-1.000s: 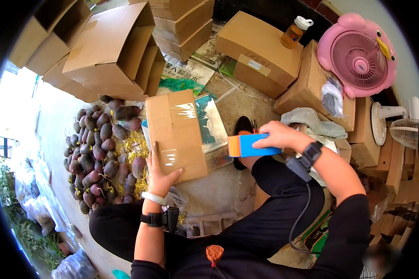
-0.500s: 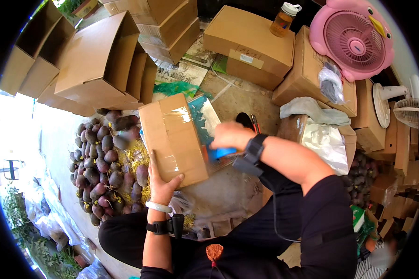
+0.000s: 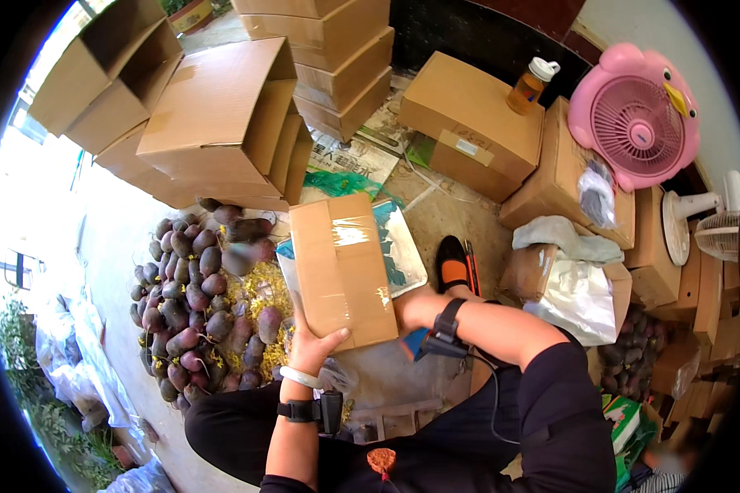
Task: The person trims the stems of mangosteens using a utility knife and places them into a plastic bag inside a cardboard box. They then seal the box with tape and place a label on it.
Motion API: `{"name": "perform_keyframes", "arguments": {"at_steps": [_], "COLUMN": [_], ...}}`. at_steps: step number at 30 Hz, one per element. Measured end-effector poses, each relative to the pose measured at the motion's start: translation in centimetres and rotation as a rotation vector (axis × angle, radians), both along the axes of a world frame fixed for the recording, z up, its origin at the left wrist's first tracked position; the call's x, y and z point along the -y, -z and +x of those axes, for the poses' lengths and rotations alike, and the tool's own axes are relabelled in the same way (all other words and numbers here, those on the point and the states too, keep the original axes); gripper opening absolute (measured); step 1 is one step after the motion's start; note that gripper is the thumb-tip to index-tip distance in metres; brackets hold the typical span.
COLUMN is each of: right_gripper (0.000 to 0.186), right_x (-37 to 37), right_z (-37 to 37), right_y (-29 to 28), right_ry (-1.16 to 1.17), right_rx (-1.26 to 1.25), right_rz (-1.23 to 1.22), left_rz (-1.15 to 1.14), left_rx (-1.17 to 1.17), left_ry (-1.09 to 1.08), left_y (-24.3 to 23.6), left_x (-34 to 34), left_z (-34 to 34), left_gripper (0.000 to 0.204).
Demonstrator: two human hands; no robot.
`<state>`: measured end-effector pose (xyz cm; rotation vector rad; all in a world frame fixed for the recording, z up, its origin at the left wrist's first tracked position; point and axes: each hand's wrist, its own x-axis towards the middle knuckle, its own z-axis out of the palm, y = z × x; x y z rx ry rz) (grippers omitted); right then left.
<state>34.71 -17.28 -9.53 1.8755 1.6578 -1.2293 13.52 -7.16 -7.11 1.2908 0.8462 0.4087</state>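
Note:
A taped cardboard box [image 3: 343, 267] rests tilted over a teal and silver scale-like tray [image 3: 404, 245], partly covering it. My left hand [image 3: 312, 341] grips the box's near left corner, thumb along its lower edge. My right hand [image 3: 413, 308] is at the box's right side, its fingers mostly hidden there. Just below that hand a blue and orange object [image 3: 417, 343] shows, partly covered by the wrist device; whether the hand holds it I cannot tell.
Dark red root vegetables [image 3: 185, 312] lie heaped on the left. Open cartons [image 3: 197, 107], stacked boxes [image 3: 341, 49] and a bottle [image 3: 533, 86] on a carton stand behind. A pink fan [image 3: 633, 123], white fans and more cartons crowd the right. My legs and shoe [image 3: 450, 261] are close.
My right hand has moved left and down to the box's right side, carrying the blue and orange object out of clear sight. My left hand stays on the box. The view has shifted.

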Motion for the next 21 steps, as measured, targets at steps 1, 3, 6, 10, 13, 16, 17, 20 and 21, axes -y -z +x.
{"name": "perform_keyframes", "arguments": {"at_steps": [1,3,6,10,13,16,17,20,21], "right_gripper": [0.032,0.031,0.044,0.042,0.026,0.009,0.008,0.017,0.020], "right_x": [-0.6,-3.2,-6.3,-11.4,-12.6,-11.5,-10.9,-7.5,-6.3], "right_z": [1.7,4.2,8.2,11.1,11.1,11.8,11.4,11.0,10.5], "right_y": [-1.4,-4.7,-6.4,-6.9,-6.6,-6.2,-6.6,-7.9,-8.5], "right_ry": [-0.036,0.099,0.183,0.055,-0.186,-0.108,-0.093,-0.074,-0.044], "right_rx": [0.049,0.227,0.410,0.462,0.372,0.286,0.262,0.263,0.268], "right_rz": [0.009,0.085,0.554,0.802,0.752,0.841,0.842,0.664,0.557], "left_rz": [-0.115,-0.338,-0.498,-0.764,-0.801,-0.731,-0.709,-0.520,-0.440], "left_rx": [-0.019,-0.056,-0.160,-0.101,0.053,0.056,0.053,0.006,0.058], "left_ry": [0.038,0.108,0.038,-0.052,-0.100,-0.187,-0.208,-0.262,-0.285], "left_y": [1.3,3.0,1.7,2.6,1.1,-0.3,-0.2,-1.7,-2.3], "left_x": [-0.3,-0.9,1.0,4.7,5.4,4.3,3.3,0.8,-0.2], "left_z": [-1.3,-4.2,-5.2,-5.0,-4.2,-3.8,-4.5,-4.7,-4.3], "left_gripper": [0.099,0.093,0.084,0.081,0.077,0.075,0.074,0.069,0.066]}}
